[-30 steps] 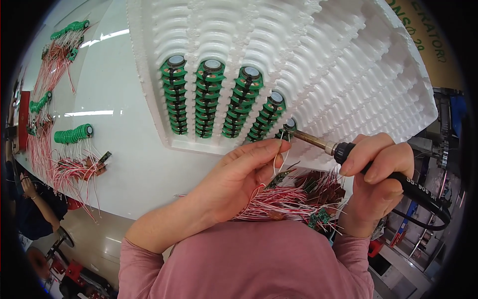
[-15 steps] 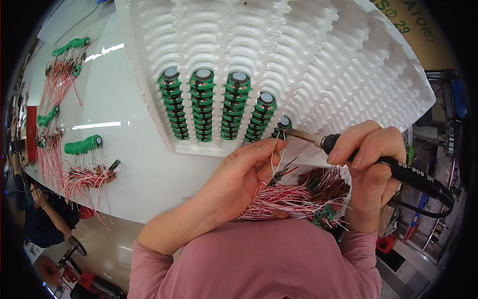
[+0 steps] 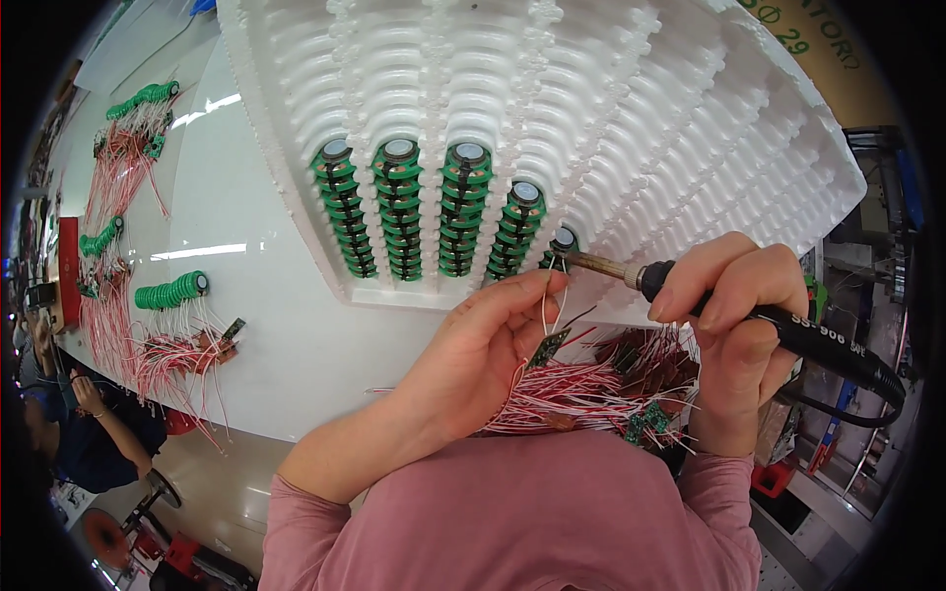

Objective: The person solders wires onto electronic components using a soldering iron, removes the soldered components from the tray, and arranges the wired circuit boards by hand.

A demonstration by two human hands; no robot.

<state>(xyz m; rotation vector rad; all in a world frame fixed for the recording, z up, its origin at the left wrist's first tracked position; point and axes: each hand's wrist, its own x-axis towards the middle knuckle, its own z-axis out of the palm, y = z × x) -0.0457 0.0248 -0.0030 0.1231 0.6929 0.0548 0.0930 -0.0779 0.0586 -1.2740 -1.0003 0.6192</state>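
My right hand is closed around the black handle of a soldering iron. Its metal tip reaches left to a small round part at the near end of a foam tray groove. With thumb and fingertips pinched, my left hand holds thin white wires against that same part. A small green circuit board hangs on the wires just below the fingers. Whether solder lies at the tip is too small to tell. Rows of green round parts stand in the grooves to the left.
The white foam tray spans the table ahead. Red and white wires with small boards lie between my forearms. More green stacks with wires rest on the white table at left. Another person works at the far left.
Both hands and the iron stay at nearly the same spot on the round part. The small board under my left fingers has turned, showing more of its face. The view has shifted slightly.
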